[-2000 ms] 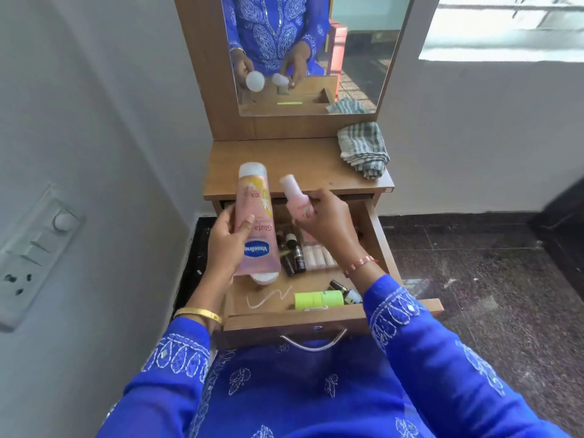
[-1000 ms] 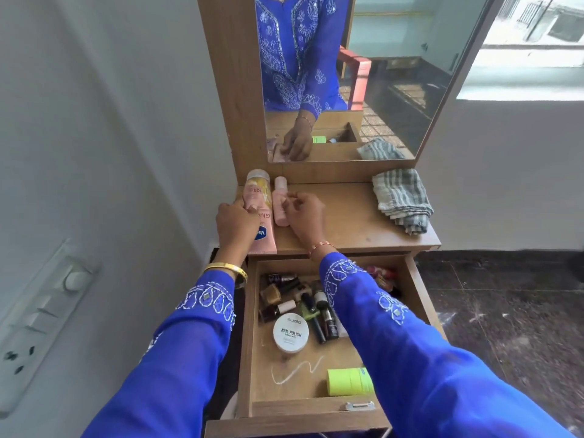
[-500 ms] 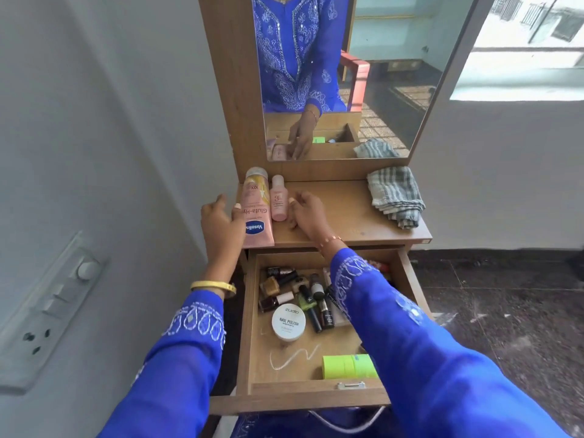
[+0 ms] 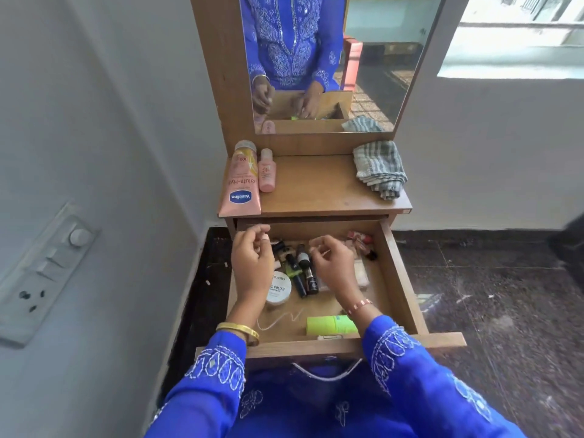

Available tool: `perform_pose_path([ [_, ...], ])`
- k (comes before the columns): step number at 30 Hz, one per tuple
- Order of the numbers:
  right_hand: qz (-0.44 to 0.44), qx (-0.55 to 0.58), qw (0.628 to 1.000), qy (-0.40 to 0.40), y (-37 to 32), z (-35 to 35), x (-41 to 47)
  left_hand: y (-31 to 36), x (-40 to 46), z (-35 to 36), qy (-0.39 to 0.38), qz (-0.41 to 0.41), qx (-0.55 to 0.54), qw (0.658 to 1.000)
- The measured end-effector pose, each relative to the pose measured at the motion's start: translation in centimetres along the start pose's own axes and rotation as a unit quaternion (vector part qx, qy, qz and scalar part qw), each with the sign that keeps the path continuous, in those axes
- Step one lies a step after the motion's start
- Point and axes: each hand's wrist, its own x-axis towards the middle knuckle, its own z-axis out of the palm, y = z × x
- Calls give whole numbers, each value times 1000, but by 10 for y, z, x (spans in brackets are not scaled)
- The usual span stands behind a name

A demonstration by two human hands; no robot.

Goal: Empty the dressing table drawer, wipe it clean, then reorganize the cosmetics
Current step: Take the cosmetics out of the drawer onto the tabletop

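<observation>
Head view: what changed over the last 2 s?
The Vaseline tube and small pink bottle went from the hands to the dressing table top, then were let go. Left hand and right hand came back over the open drawer, holding nothing. Checked cloth, nail polish jar and green tube stayed.

On the wooden dressing table top, the pink Vaseline tube lies far left, the small pink bottle just right of it, the folded checked cloth far right; below, the open wooden drawer holds the round white nail polish remover tub left of centre, the lime-green tube at its front
</observation>
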Motion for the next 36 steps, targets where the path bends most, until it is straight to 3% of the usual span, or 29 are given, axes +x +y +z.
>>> perform_pose_path([
  [5, -100, -172, 971, -133, -2, 18, -9, -16, -10, -3, -63, -42, 40, 996],
  [10, -129, -248, 949, -147, 1, 20, -8, -32, -8, -4, -111, -17, 122, 986],
  [19, -147, -107, 983, 11, 6, 10, -4, -23, -18, 4, -243, 30, 181, 953],
  [27, -228, -23, 973, 40, -1, 4, -18, -17, -23, 3, -240, 71, 187, 950],
  [29, -211, -2, 977, 28, -3, 5, -21, -17, -23, 3, -230, 61, 188, 953],
  [33, -49, 35, 998, 11, 0, 2, -16, -17, -20, 0, -174, 0, 183, 968],
  [36, 9, -93, 991, -94, 8, 0, -13, -22, -15, -4, -133, -39, 139, 981],
])
